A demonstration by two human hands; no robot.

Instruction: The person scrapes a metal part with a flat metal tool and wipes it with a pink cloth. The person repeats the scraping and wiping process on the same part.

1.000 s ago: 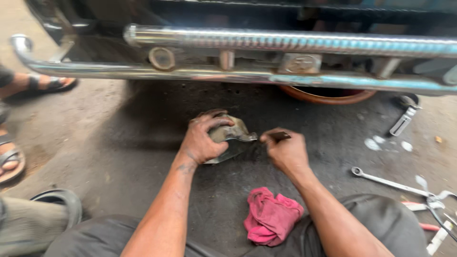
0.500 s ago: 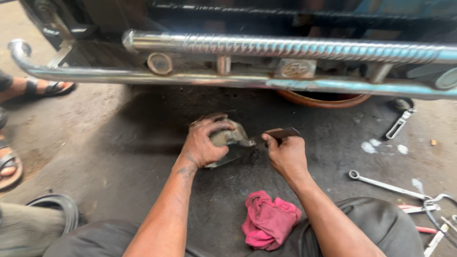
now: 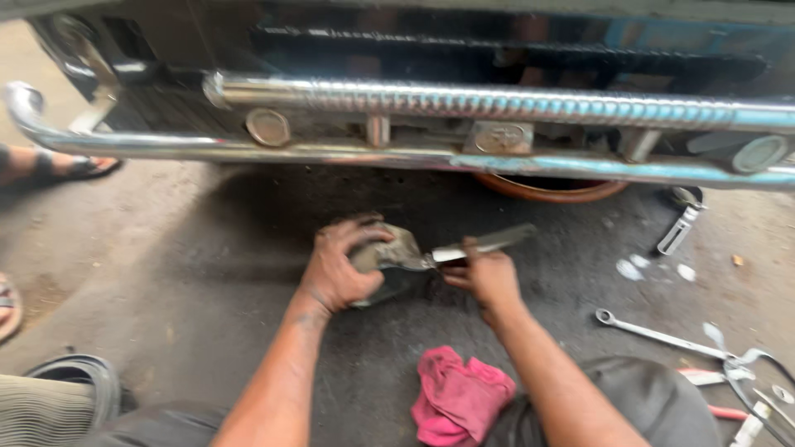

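Observation:
My left hand [image 3: 338, 266] clamps down on a greasy grey metal part [image 3: 396, 248] that rests on the dark ground. My right hand [image 3: 487, 277] grips a flat metal tool [image 3: 484, 243] whose blade points up to the right, with its near end against the part. Both hands work close together just in front of a vehicle's chrome bumper bars [image 3: 497, 103]. The image is motion-blurred, so the part's exact shape is unclear.
A pink rag [image 3: 460, 396] lies by my knee. Spanners and other tools [image 3: 662, 334] are scattered at the right, with a metal piece [image 3: 679, 230] near the bumper. An orange-rimmed pan [image 3: 551, 190] sits under the vehicle. Another person's sandalled feet [image 3: 58, 165] are at the left.
My right hand now holds the flat tool raised against the part, its blade more visible. The view has shifted slightly.

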